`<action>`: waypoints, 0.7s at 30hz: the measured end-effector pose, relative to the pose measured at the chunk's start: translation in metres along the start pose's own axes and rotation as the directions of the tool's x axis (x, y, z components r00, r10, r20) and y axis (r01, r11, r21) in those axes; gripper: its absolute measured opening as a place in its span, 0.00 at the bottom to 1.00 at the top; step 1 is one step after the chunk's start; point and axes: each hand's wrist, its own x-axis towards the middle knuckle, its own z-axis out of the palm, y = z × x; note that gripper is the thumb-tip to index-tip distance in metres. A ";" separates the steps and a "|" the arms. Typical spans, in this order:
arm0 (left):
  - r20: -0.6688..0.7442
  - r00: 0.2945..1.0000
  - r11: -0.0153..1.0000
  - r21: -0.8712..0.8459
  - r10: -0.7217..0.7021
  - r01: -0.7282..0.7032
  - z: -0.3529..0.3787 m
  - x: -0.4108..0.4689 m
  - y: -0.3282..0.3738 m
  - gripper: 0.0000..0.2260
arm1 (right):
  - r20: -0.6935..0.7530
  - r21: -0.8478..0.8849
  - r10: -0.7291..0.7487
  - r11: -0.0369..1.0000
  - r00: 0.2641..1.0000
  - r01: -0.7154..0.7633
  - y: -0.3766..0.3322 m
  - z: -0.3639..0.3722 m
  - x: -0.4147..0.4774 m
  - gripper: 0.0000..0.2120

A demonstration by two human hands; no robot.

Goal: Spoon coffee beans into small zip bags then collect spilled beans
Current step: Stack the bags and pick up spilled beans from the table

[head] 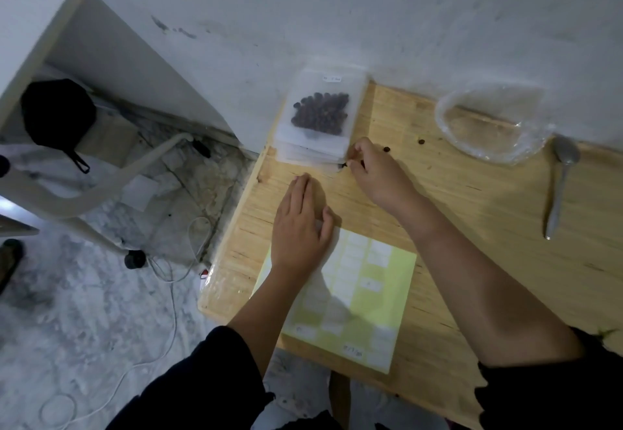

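Observation:
A stack of small zip bags (320,116) lies at the table's far left corner; the top one holds dark coffee beans. My right hand (374,173) is just in front of the stack, its fingertips pinching a spilled bean (344,164) at the stack's near right corner. Two more loose beans lie to the right, one (386,149) near my knuckles and one (421,141) farther out. My left hand (301,224) rests flat on the wood and on the top edge of a yellow-green label sheet (381,301). A metal spoon (559,186) lies at the right.
A crumpled clear plastic bag (492,122) sits at the back right, against the white wall. The wooden table (472,220) ends at its left edge near my left hand. Below on the floor are a white cable (175,311), a chair base and a black bag (57,112).

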 end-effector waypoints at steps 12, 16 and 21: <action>-0.001 1.000 1.000 -0.007 -0.010 0.010 0.000 0.001 0.000 0.25 | 0.264 0.237 0.062 0.963 0.962 -0.127 -0.002 -0.006 0.005 0.07; -0.005 1.000 1.000 -0.011 -0.005 0.005 0.001 0.001 -0.001 0.24 | 0.216 0.294 0.079 0.945 0.973 -0.142 0.003 -0.002 -0.002 0.06; -0.015 1.000 1.000 -0.019 0.000 0.000 0.003 0.000 -0.003 0.24 | 0.003 0.257 0.097 0.962 0.995 -0.095 0.010 0.001 -0.012 0.04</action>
